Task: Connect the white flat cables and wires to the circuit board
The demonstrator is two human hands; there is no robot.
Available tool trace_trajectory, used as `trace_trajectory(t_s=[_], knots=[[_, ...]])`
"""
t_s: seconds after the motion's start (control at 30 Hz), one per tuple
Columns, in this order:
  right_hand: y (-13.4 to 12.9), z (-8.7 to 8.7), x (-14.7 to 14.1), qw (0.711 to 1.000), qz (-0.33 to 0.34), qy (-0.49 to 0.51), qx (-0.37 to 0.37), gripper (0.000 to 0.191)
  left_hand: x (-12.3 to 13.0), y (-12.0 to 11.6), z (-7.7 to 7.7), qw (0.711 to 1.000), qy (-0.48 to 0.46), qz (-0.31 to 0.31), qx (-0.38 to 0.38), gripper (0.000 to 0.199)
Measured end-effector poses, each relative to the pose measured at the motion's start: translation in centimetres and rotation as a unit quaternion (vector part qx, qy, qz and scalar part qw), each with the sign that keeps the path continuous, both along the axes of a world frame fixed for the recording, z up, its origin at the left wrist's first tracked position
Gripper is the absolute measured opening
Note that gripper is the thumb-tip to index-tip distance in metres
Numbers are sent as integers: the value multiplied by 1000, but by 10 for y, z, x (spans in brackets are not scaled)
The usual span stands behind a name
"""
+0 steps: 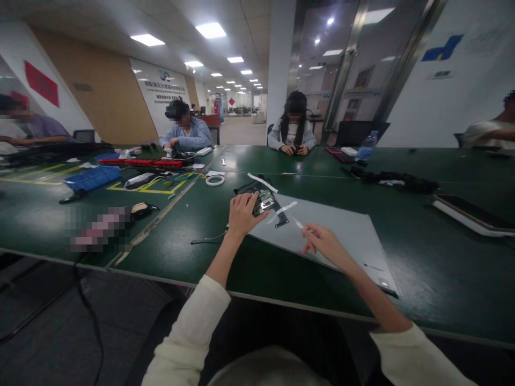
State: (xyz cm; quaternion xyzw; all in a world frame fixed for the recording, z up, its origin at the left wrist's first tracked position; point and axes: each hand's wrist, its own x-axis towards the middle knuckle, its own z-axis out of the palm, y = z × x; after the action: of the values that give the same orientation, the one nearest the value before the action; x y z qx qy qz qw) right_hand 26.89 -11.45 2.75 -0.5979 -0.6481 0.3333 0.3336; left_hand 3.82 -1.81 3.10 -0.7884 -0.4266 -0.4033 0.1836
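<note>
My left hand [242, 214] is closed on the near left edge of a circuit board [263, 205] with dark parts around it. White strips, one of them a curved strip [263, 183], lie on and beside the board. A black bracket-like end [282, 220] sticks out toward my right hand. Between the thumb and fingers of my right hand [322, 242] is a thin, pointed white piece [298, 223], whose kind I cannot make out; its tip is apart from the board. Beneath both hands lies a flat grey panel [346, 228].
A cable [207, 239] lies left of the panel. Further left are a white tape roll [215, 180], a blue tray [92, 178] and a power strip [102, 228]. A bottle [366, 147] and a dark-topped device [475, 214] are at right. Several people sit around the table [422, 257].
</note>
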Motion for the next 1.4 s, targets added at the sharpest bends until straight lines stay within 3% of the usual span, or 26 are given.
trace_trajectory(t_s=[0.13,0.2,0.37,0.53,0.77,1.07,1.4], knots=[[29,-13,50,981,-159,-105,42,22,0,0,0,1000,2,-5,3,56],[39,-25,65,966,-194,-144,92,29,0,-1,-1,1000,8,-12,2,56],[47,-46,78,953,-211,-162,146,36,2,-2,-3,999,30,-25,-8,57],[47,-48,80,949,-210,-179,151,45,4,-3,-5,998,51,-37,-11,59],[49,-53,72,886,-289,-350,96,61,5,-2,-8,995,80,-60,-17,60],[57,-63,82,882,-176,-421,121,68,10,-4,-8,988,108,-98,-50,58],[78,-64,62,908,-74,-377,170,59,16,-7,-6,977,140,-133,-89,57]])
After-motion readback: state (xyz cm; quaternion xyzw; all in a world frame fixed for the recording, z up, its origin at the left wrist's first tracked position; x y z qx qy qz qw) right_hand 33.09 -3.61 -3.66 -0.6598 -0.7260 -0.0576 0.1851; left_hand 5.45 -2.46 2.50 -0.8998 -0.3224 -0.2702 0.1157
